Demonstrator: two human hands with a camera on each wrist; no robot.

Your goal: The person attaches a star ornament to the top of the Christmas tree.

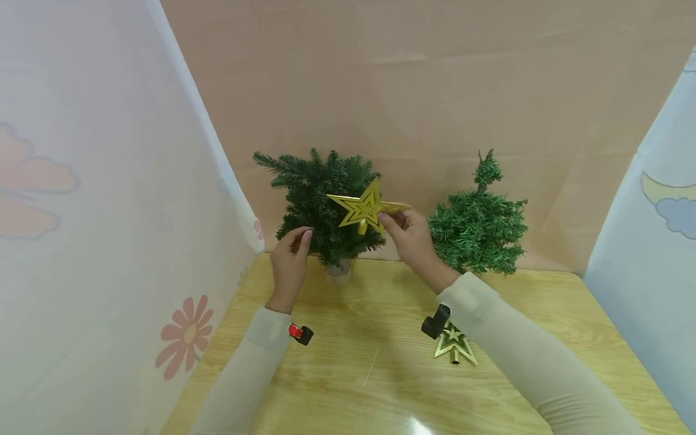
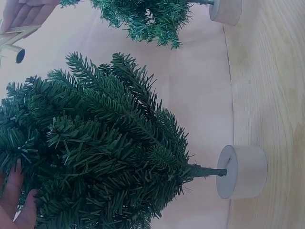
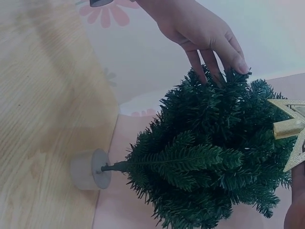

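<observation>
One star (image 1: 363,209) is pinched between the fingers of the right hand (image 1: 413,237) near the top of the left tree (image 1: 321,193), which is touched by the left hand (image 1: 289,264), grip unclear, while another star (image 1: 453,336) is seen on the table (image 1: 337,374), neither being mounted yet.

Right grip (image 1: 413,237) holds gold star (image 1: 364,209)

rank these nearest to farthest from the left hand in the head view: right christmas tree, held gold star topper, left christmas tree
1. Left Christmas tree: at the left hand, which touches its branches.
2. Gold star topper: pinched in the right hand.
3. Right Christmas tree: over on the right, past that hand.
</observation>
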